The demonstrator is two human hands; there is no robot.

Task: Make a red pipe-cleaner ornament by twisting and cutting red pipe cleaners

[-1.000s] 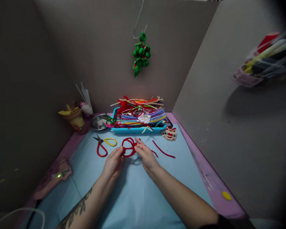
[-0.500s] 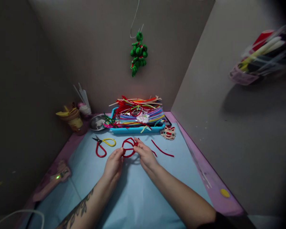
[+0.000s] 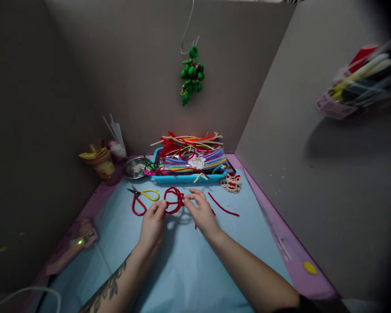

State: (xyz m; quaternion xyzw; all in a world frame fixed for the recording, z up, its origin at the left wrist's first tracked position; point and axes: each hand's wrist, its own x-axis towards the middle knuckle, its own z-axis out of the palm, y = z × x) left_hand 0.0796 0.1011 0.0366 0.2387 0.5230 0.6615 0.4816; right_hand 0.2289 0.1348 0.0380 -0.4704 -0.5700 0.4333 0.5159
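Note:
Both my hands hold a looped red pipe cleaner (image 3: 173, 201) just above the light blue mat (image 3: 182, 261). My left hand (image 3: 152, 224) pinches its lower left edge with fingers closed. On the right side of the loop, my right hand (image 3: 202, 211) pinches it with thumb and fingers. A loose red pipe cleaner piece (image 3: 223, 205) lies on the mat to the right of my right hand. Scissors with one yellow and one red handle (image 3: 142, 199) lie to the left of the loop.
A blue tray (image 3: 189, 177) piled with coloured pipe cleaners stands at the back. A metal dish (image 3: 134, 168), a cup (image 3: 101, 161), a small lion-like figure (image 3: 231, 182) and a pink glue gun (image 3: 73, 243) sit around. A green ornament (image 3: 191, 74) hangs on the wall.
The red loop has been turned and shifted slightly left between my hands. My right hand's fingers have moved a little lower and closer in on it.

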